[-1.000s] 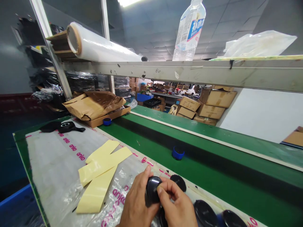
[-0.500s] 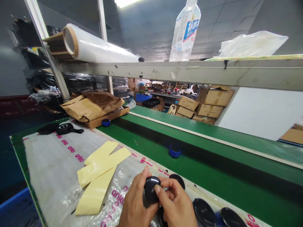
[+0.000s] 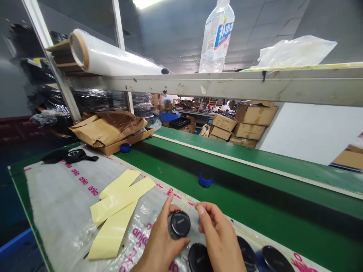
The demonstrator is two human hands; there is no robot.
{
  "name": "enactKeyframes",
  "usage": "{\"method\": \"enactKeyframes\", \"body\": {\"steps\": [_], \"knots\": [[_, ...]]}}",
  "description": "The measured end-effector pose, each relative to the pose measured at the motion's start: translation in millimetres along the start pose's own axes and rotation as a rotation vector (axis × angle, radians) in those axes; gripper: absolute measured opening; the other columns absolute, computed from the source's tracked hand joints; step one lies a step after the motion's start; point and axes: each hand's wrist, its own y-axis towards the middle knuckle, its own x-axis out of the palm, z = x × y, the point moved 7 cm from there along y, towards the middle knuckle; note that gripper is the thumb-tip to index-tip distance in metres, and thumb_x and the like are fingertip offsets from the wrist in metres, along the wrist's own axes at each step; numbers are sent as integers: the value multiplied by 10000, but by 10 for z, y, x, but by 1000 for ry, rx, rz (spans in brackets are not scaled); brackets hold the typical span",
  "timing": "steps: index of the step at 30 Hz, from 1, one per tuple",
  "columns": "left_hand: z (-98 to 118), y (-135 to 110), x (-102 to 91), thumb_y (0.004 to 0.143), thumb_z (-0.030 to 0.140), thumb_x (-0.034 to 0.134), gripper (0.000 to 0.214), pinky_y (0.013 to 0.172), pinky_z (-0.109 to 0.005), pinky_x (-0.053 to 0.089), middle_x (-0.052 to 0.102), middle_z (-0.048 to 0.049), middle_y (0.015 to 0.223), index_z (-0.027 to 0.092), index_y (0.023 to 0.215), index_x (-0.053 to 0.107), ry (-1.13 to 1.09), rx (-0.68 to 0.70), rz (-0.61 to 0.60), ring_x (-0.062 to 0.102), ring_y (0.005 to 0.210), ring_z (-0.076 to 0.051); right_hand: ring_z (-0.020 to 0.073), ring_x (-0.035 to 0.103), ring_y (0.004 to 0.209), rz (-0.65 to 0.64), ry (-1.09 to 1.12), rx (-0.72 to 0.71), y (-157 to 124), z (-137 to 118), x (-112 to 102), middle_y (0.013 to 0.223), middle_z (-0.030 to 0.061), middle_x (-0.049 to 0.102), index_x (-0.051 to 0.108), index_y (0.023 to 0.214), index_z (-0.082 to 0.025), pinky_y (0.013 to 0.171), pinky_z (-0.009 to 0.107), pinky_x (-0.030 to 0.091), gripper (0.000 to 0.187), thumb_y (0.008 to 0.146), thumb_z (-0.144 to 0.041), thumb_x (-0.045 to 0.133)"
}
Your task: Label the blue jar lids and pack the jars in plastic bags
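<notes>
Glossy black round cap (image 3: 180,223), smooth flat face with faint small lettering, short cylindrical side, sat in the left hand (image 3: 162,238) above the bench's near edge. Left grip: fingers curled behind it, thumb by the lower rim, spread about as wide as the cap. Right hand (image 3: 221,235) was just beside, apart from the cap, thumb and forefinger pinched together; couldn't tell if anything thin was between them.

Below and right: another shiny black disc (image 3: 199,258) partly behind the right wrist, plus a wider one (image 3: 276,260) with blue under its edge. All near a wrinkled, translucent plastic sheet (image 3: 56,192) printed "anko" in pink. Pale yellow strips (image 3: 110,230), flat, slick, straight-cut, lay overlapped on it. Soft black piece with a round white mark (image 3: 75,155) lay at the far left end.

Green bench top (image 3: 167,162), smooth, matte, carried a blue-sided, black-topped short cylinder (image 3: 205,180); a similar one (image 3: 125,147) sat by a shallow cardboard tray (image 3: 127,142) of crumpled brown kraft paper (image 3: 104,128). Shelf beam (image 3: 159,85) above: scuffed, with clear ribbed bottle (image 3: 217,45) and glossy film roll (image 3: 116,56).
</notes>
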Motion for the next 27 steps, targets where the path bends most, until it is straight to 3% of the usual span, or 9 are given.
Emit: {"method": "enactKeyframes", "body": {"steps": [2,5,11,16,21,24,27], "knots": [[23,36,-15,524,50,733,953,1133,-439,380,588,-112,1341,207,1420,448,25,-6,-45,542,1275,-304,197,614,727,-35,7,4,79,21,-28,822,31,696,687,1032,-211,679,281,469,462,888,-623,534],[142,44,-102,666,137,664,537,1202,-482,269,476,-90,1481,238,1192,626,19,72,-32,425,1396,-303,213,636,761,-100,81,32,160,86,16,870,58,719,710,1052,-190,666,286,490,480,838,-609,619],[329,-19,-137,863,300,552,225,1210,-509,234,410,-25,1549,289,1060,660,-38,110,-115,351,1450,-286,202,630,725,-196,254,96,151,121,179,911,81,726,729,1086,-168,536,255,457,486,790,-554,719],[393,-67,-42,950,405,465,264,1201,-470,260,426,-17,1538,263,911,684,-17,108,-172,385,1426,-287,150,568,647,-240,339,130,151,115,192,847,70,706,719,1013,-141,466,210,383,433,763,-493,752],[423,-79,-19,966,472,463,357,1157,-405,345,506,-46,1478,230,819,681,-11,118,-146,461,1367,-284,76,411,488,-333,347,160,132,146,237,659,-11,596,665,807,-148,426,189,319,347,741,-478,752],[444,-85,-22,963,479,478,365,1144,-392,356,520,-50,1465,226,795,680,-4,126,-128,483,1346,-279,71,370,464,-344,297,147,123,138,237,591,-46,503,633,727,-156,427,198,312,330,752,-471,728],[469,-92,-15,965,472,474,378,1114,-385,379,538,-58,1439,227,800,709,11,137,-121,517,1307,-273,83,383,486,-342,238,130,106,109,224,606,-37,512,624,717,-164,450,208,323,292,779,-440,696]]}}
